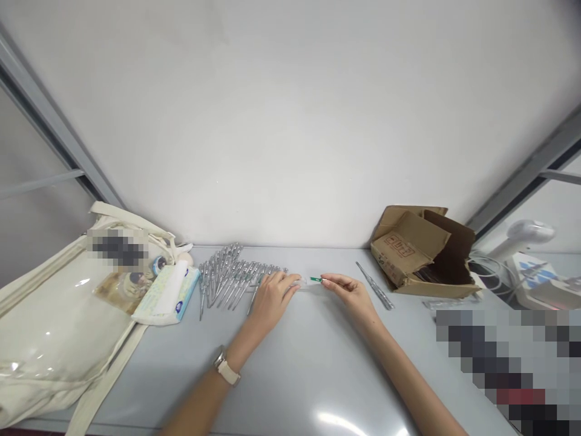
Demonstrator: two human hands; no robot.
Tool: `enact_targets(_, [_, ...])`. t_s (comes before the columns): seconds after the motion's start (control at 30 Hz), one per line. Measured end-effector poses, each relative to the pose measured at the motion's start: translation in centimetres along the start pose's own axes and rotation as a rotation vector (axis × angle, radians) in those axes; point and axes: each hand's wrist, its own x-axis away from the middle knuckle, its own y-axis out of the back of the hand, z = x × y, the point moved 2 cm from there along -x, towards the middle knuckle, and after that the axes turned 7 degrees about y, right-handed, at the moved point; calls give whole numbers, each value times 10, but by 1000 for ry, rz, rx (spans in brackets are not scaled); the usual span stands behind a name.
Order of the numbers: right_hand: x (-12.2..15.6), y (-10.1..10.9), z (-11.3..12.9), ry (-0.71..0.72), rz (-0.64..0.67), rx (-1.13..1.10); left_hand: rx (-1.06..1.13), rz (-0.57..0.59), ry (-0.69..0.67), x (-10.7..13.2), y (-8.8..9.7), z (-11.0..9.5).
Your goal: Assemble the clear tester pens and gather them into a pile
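Note:
My left hand [273, 293] is closed, thumb and fingers at the left end of a clear plastic sleeve [305, 282] just above the table. My right hand [347, 289] pinches a small green piece [316, 279] between thumb and fingertips, by the sleeve's right end. Whether the green piece is inside the plastic or beside it I cannot tell. To the left of my left hand, and partly behind it, lies a spread of slim screwdrivers [227, 274] with clear handles, several showing green inside. A few more screwdrivers [376, 287] lie together right of my right hand.
An open cardboard box [399, 254] stands at the back right, near a white handheld scanner [521, 236] with a cable. On the left are a tissue pack [158, 297] and a cream bag [54, 333] with a clear front. A wall closes off the grey table [290, 375] behind.

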Motion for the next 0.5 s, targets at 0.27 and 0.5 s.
enact_targets(0.27, [3, -4, 6, 40, 23, 55, -29, 13, -17, 1, -8, 4])
enact_targets(0.5, [2, -4, 7, 103, 43, 77, -48, 41, -23, 0, -9, 5])
